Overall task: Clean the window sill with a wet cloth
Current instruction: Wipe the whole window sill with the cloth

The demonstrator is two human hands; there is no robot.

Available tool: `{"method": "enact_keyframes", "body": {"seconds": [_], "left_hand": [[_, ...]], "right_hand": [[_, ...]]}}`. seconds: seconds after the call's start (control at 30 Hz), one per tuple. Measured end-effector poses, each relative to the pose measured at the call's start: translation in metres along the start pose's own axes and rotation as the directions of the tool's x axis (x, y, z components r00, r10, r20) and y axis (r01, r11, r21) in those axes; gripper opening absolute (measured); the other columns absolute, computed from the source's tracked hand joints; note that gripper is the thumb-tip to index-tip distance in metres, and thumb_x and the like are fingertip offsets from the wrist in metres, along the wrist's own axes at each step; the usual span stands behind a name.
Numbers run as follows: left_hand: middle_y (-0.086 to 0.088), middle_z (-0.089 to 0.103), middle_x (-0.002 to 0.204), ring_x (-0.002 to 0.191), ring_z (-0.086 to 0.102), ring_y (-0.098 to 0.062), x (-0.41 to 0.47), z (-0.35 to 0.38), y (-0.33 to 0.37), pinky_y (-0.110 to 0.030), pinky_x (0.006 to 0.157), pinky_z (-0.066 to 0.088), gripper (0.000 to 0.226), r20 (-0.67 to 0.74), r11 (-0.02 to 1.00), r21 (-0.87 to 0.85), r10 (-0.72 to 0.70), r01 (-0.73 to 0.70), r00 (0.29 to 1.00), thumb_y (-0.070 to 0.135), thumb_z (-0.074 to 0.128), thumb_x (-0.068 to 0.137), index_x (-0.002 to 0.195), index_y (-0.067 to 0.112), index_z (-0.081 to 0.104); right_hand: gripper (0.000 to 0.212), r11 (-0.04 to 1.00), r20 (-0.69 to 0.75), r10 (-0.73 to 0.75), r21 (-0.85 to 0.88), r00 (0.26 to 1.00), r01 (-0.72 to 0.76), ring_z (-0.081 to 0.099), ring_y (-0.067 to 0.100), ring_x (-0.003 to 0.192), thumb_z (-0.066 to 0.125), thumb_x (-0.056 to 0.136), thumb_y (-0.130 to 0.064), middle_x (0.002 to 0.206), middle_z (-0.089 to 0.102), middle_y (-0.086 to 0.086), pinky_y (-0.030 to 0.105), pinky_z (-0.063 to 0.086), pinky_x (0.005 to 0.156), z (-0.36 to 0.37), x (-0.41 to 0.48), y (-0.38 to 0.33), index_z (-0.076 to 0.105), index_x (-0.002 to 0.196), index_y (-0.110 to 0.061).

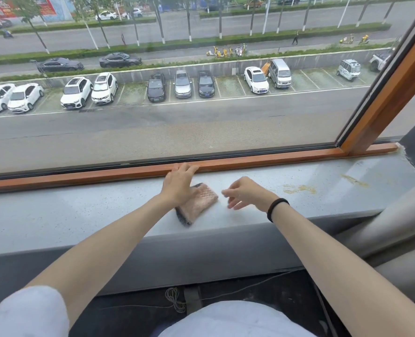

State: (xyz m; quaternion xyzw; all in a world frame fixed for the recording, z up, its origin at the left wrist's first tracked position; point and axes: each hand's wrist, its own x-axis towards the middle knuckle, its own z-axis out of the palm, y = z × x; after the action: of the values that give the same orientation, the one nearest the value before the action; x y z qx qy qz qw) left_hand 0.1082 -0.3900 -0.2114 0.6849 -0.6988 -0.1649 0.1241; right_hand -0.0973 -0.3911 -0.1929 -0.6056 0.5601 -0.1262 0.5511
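Folded pink cloth (199, 203) lies mid-sill (80, 215), nearer the back edge. Left hand (178, 184) rests on its left part, fingers straight, tips at the wooden frame (80, 177). Right hand (245, 194) is just beside the cloth, fingers loosely spread, holding nothing.

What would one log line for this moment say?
left hand flat on cloth | right hand free beside it | stains on sill, further right
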Motion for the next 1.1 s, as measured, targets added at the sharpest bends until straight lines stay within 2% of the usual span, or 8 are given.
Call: {"method": "enact_keyframes", "body": {"seconds": [0.03, 0.13, 0.37, 0.5, 0.67, 0.73, 0.9, 1.1], "left_hand": [[-0.003, 0.044, 0.136, 0.125, 0.038, -0.024, 0.0, 0.004, -0.003, -0.039, 0.098, 0.037, 0.067, -0.027, 0.992, 0.123, 0.015, -0.011, 1.0, 0.045, 0.064, 0.085, 0.141, 0.021, 0.037], [-0.005, 0.045, 0.128, 0.122, 0.039, -0.023, -0.005, 0.01, -0.003, -0.04, 0.095, 0.041, 0.053, -0.007, 0.999, -0.034, -0.01, 0.009, 1.0, 0.04, 0.061, 0.088, 0.135, 0.02, 0.045], [-0.002, 0.062, 0.114, 0.095, 0.058, -0.032, -0.05, 0.073, -0.006, -0.048, 0.079, 0.052, 0.035, -0.16, 0.947, 0.131, 0.314, -0.295, 0.936, 0.035, 0.054, 0.086, 0.113, 0.019, 0.068], [0.002, 0.065, 0.119, 0.097, 0.064, -0.025, -0.031, 0.068, -0.024, -0.032, 0.083, 0.052, 0.055, -0.152, 0.835, 0.247, 0.534, -0.491, 0.832, 0.045, 0.021, 0.101, 0.113, 0.02, 0.069], [0.005, 0.039, 0.149, 0.137, 0.033, -0.025, 0.018, 0.067, -0.007, -0.039, 0.108, 0.026, 0.034, -0.04, 0.986, 0.052, 0.159, -0.157, 0.986, 0.034, 0.043, 0.099, 0.13, 0.03, 0.056], [0.006, 0.043, 0.145, 0.127, 0.04, -0.027, 0.009, 0.072, 0.007, -0.038, 0.102, 0.027, 0.031, -0.06, 0.989, 0.051, 0.141, -0.138, 0.988, 0.028, 0.048, 0.097, 0.126, 0.032, 0.06], [0.006, 0.062, 0.123, 0.095, 0.053, -0.028, -0.033, 0.075, -0.02, -0.04, 0.077, 0.043, 0.041, -0.047, 0.803, 0.136, 0.591, -0.58, 0.806, 0.012, 0.054, 0.085, 0.122, 0.028, 0.063], [0.013, 0.051, 0.138, 0.092, 0.028, -0.016, 0.028, 0.071, 0.025, -0.034, 0.089, 0.034, 0.04, -0.051, 0.985, 0.042, 0.168, -0.166, 0.984, 0.008, 0.045, 0.096, 0.124, 0.03, 0.061]], "right_hand": [[0.02, 0.984, -0.157, -0.037, -0.176, 0.987, 0.009, 0.068, 0.022, 0.079, 0.059, 0.09, -0.015, 0.089, 0.069, 0.015, 0.033, 0.057, 0.074, -0.004, 0.003, 0.005, 0.067, 0.096, 0.002], [0.028, 0.872, -0.348, -0.169, -0.489, 0.922, -0.025, 0.057, 0.024, 0.109, 0.052, 0.089, -0.012, 0.119, 0.062, 0.01, 0.036, 0.048, 0.091, -0.013, 0.011, 0.022, 0.063, 0.114, -0.006], [0.074, 0.738, -0.098, -0.172, -0.671, 0.98, 0.063, 0.008, 0.024, 0.146, 0.062, 0.089, -0.032, 0.157, 0.011, 0.01, 0.041, 0.009, 0.118, -0.021, 0.012, 0.042, 0.023, 0.147, -0.008], [0.072, 0.582, 0.031, -0.135, -0.806, 0.99, 0.105, 0.01, 0.023, 0.146, 0.059, 0.089, -0.033, 0.157, 0.01, 0.01, 0.047, 0.005, 0.118, -0.019, 0.016, 0.052, 0.023, 0.145, -0.008], [0.075, 0.546, 0.056, -0.143, -0.828, 0.988, 0.126, 0.009, 0.021, 0.146, 0.056, 0.09, -0.035, 0.159, 0.006, 0.007, 0.048, 0.003, 0.118, -0.018, 0.019, 0.054, 0.017, 0.149, -0.01], [0.078, 0.571, 0.057, -0.141, -0.811, 0.988, 0.129, 0.005, 0.02, 0.147, 0.056, 0.09, -0.037, 0.16, 0.002, 0.007, 0.047, 0.0, 0.117, -0.018, 0.021, 0.058, 0.013, 0.151, -0.013], [0.081, 0.59, 0.055, -0.158, -0.795, 0.986, 0.139, 0.003, 0.019, 0.147, 0.057, 0.09, -0.038, 0.16, -0.001, 0.006, 0.046, -0.002, 0.117, -0.009, 0.021, 0.057, 0.01, 0.152, -0.014], [0.08, 0.579, 0.055, -0.168, -0.803, 0.984, 0.143, 0.003, 0.018, 0.147, 0.056, 0.09, -0.039, 0.16, 0.0, 0.007, 0.046, -0.001, 0.117, -0.013, 0.019, 0.057, 0.011, 0.152, -0.014]]}}
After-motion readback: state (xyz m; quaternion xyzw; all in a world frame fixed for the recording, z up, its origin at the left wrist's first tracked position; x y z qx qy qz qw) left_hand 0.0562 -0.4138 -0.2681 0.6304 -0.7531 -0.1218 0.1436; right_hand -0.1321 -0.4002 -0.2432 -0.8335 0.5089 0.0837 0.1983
